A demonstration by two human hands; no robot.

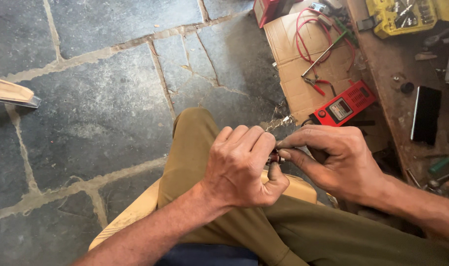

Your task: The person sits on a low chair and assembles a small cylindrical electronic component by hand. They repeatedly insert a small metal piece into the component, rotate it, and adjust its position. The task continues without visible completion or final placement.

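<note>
Olive-green trousered knee [199, 148] serves as a brace: above it, left hand [239, 167] curls closed around a small dark red cylindrical part [274, 157], steadying it. Right hand [333, 157] pinches its exposed end; a red boxy meter [343, 104] lies far right on flattened brown cardboard [293, 59].

red meter's small grey screen [341, 109], on flattened cardboard [293, 83]

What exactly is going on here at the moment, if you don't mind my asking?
A seated person in olive trousers pinches a small dark red cylindrical part between both hands: the left hand closes round it, the right hand grips its end with thumb and forefinger. On flattened brown cardboard over the grey stone floor lie a red box-shaped meter, red wires and red-handled pliers.
</note>
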